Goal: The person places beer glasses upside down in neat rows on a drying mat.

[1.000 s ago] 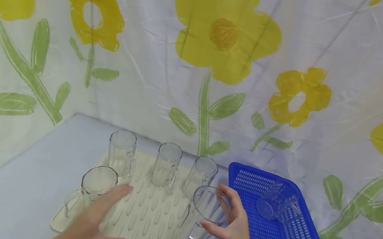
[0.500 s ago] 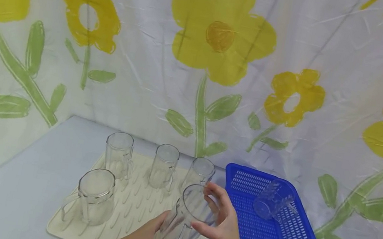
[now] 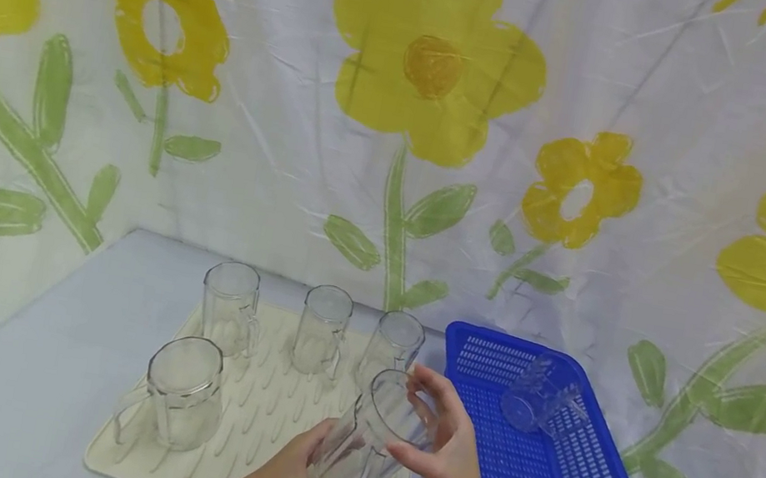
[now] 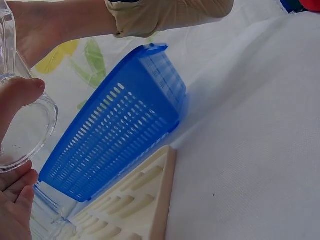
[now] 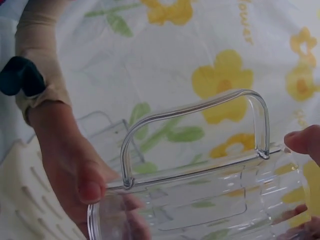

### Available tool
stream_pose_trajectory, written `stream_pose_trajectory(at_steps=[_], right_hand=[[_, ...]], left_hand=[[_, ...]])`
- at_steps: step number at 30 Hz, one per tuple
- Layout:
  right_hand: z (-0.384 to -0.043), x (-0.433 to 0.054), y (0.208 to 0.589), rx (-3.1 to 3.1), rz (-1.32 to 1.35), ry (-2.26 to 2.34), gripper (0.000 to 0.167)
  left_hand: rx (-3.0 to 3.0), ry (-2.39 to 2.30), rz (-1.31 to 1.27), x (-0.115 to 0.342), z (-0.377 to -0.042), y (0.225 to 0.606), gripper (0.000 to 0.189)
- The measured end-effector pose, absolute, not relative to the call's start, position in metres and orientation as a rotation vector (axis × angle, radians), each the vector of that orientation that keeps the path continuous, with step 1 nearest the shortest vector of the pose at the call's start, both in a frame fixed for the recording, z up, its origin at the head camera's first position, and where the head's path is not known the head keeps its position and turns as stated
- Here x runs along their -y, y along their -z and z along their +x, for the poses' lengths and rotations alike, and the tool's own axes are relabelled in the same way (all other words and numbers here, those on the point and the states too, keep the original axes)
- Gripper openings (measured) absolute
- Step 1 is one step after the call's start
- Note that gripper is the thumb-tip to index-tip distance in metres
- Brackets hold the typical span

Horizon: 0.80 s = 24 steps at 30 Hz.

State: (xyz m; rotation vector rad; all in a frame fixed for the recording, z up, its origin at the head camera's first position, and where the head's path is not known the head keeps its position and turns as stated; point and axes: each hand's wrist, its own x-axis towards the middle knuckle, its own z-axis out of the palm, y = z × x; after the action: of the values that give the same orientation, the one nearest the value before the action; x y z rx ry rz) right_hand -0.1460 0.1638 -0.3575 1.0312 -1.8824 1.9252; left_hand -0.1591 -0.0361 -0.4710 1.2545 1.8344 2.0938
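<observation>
A clear glass mug (image 3: pixel 359 446) is held tilted above the right part of a cream ridged drying tray (image 3: pixel 245 427). My left hand (image 3: pixel 284 468) grips its base end. Around the rim end, my right hand (image 3: pixel 444 440) curls its thumb and fingers. The mug's looped handle (image 5: pixel 195 107) shows in the right wrist view, between the two hands. Upright on the tray stand more clear mugs: one at the left front (image 3: pixel 184 392), and a back row with a left mug (image 3: pixel 228 310), a middle mug (image 3: pixel 322 330) and a right mug (image 3: pixel 392 346), partly hidden behind the held one.
To the right of the tray stands a blue perforated basket (image 3: pixel 520 465), with one clear mug (image 3: pixel 540 392) lying on its side at the far end. A white cloth (image 3: pixel 22 348) covers the table. Behind hangs a flower-printed curtain (image 3: pixel 257 125).
My left hand has come from beside the left front mug over to the right and taken hold of the held mug's base. The right hand keeps its grip and has shifted slightly left.
</observation>
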Motion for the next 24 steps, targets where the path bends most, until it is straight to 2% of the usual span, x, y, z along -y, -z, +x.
stream_pose_trajectory(at_steps=[11,16,24], right_hand=[[-0.144,-0.189,0.358,2.077,0.873,-2.107,0.066],[-0.144,-0.198,0.365,2.127,0.869,-2.083,0.065],[-0.147,-0.203,0.379,2.344,0.855,-1.971,0.066]], left_hand=[[-1.575,-2.266,1.135,0.059,-0.172,0.458,0.066],[-1.545,-2.383,1.077,0.066,-0.178,0.441,0.071],[-1.562,-2.472,1.209,0.067,-0.187,0.414,0.077]])
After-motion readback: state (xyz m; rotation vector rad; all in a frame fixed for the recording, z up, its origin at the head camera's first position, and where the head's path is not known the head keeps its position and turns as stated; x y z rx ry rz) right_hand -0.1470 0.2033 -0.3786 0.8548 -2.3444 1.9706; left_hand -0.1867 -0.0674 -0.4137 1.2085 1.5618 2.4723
